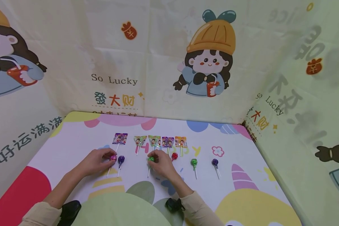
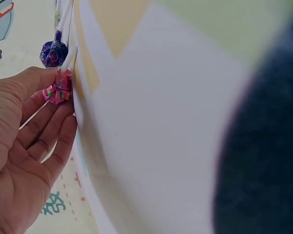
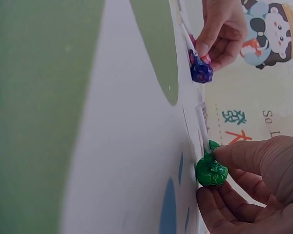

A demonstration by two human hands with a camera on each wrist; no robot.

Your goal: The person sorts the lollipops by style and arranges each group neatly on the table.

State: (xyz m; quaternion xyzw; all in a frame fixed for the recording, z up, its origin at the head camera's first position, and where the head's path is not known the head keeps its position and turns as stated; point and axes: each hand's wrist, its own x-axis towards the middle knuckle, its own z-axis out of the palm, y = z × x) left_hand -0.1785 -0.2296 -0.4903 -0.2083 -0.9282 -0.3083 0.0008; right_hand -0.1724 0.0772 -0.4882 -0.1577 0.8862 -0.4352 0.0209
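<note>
My left hand (image 1: 97, 161) pinches a pink-wrapped lollipop (image 2: 59, 88) by its round head, low over the table. Right beside it lies a purple lollipop (image 1: 121, 160) with its stick toward me. In the middle, my right hand (image 1: 161, 163) pinches a green lollipop (image 3: 212, 169) between thumb and fingers. A red lollipop (image 1: 174, 156) lies just past that hand, its stick partly hidden. Farther right are another green lollipop (image 1: 194, 162) and a dark purple lollipop (image 1: 215, 162).
Behind the hands runs a row of flat-wrapped lollipops, among them a purple one (image 1: 120, 138) at the left and an orange one (image 1: 181, 141) at the right. The printed table (image 1: 203, 201) meets a cartoon-patterned cloth backdrop (image 1: 158, 62) at its back and sides.
</note>
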